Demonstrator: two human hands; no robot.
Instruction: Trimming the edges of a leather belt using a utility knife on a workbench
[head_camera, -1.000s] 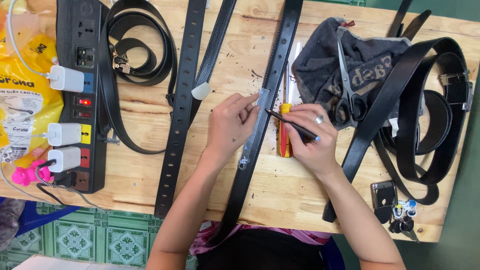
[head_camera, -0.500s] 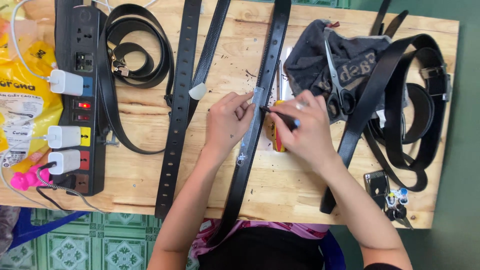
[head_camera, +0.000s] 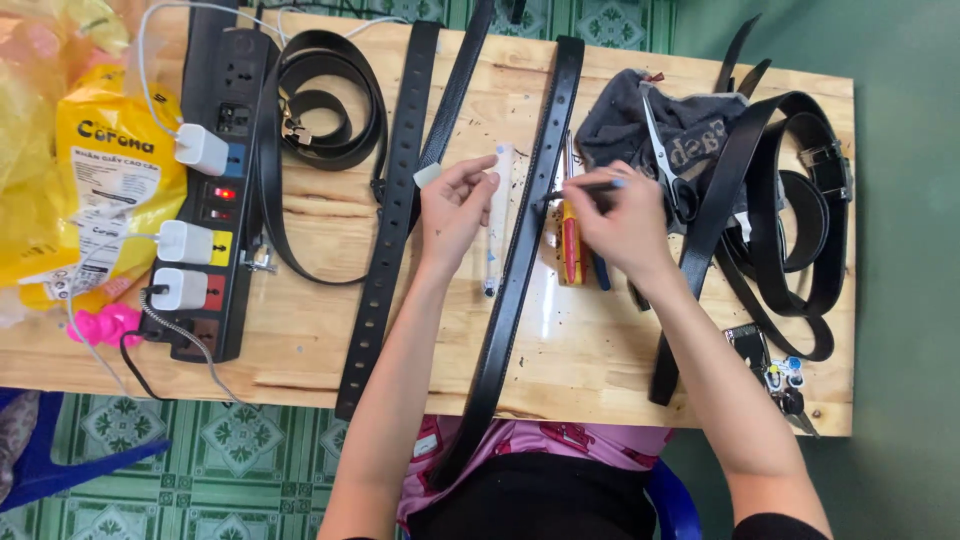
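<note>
A long black belt with punched holes lies lengthwise down the middle of the wooden table. My right hand grips a dark pen, and its tip touches the belt's right edge. My left hand pinches a clear plastic ruler that lies just left of the belt. A red and yellow screwdriver rests on the table right of the belt, partly under my right hand.
Two more flat belts lie to the left, and a coiled one beside a black power strip with white chargers. Scissors rest on a dark cloth. Looped belts and keys sit at the right.
My left hand has slid the clear ruler off the belt to its left side. My right hand keeps the pen at the belt and has shifted slightly up along it.
</note>
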